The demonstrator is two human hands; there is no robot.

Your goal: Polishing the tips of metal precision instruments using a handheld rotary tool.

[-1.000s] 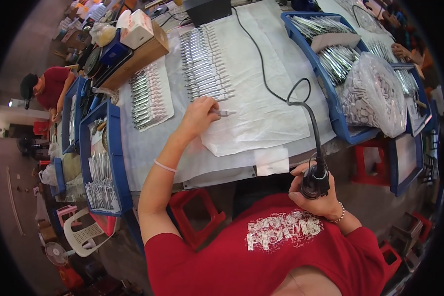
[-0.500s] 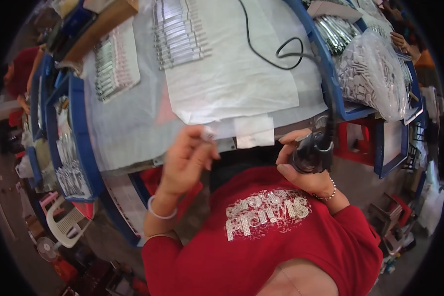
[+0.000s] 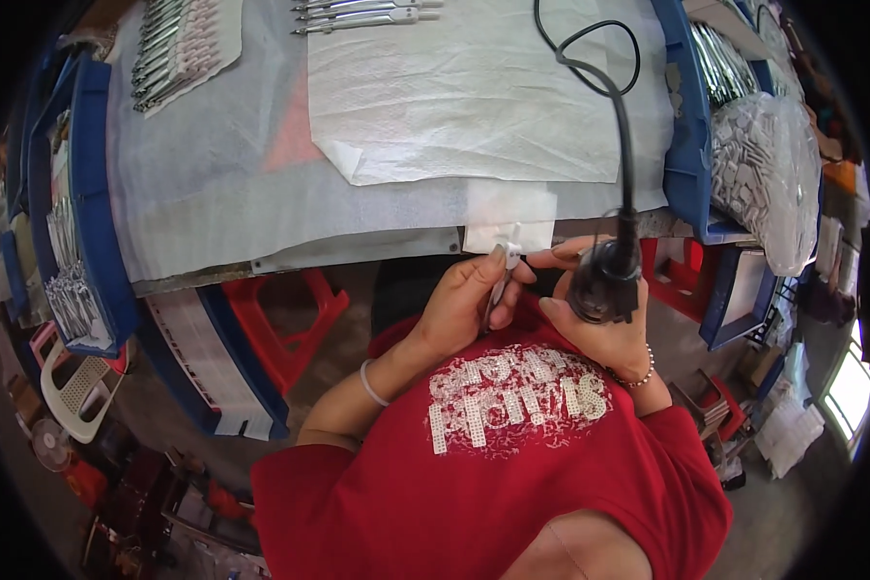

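My left hand (image 3: 469, 295) is closed, pinching a slim metal piece with a white end (image 3: 510, 253) just in front of the table's edge. My right hand (image 3: 590, 324) is wrapped round a black corded power tool (image 3: 604, 282), whose thick cable rises from its top. The index finger of that hand reaches toward the white end of the piece. The tool's lower end and its tip are hidden. Behind both hands, a small white pad (image 3: 527, 208) lies over the table edge.
A white cloth (image 3: 454, 116) covers the table, with metal pieces (image 3: 367, 14) and another row of pieces (image 3: 176, 53) on it. Blue trays of metal parts (image 3: 77, 275) stand left; a bag of small parts (image 3: 759, 174) sits in a blue tray right. A red stool (image 3: 285, 324) is below.
My left hand has moved right, toward my right hand, and the metal piece in its fingers shows more clearly. My right hand still holds the power tool. The whole view has shifted.
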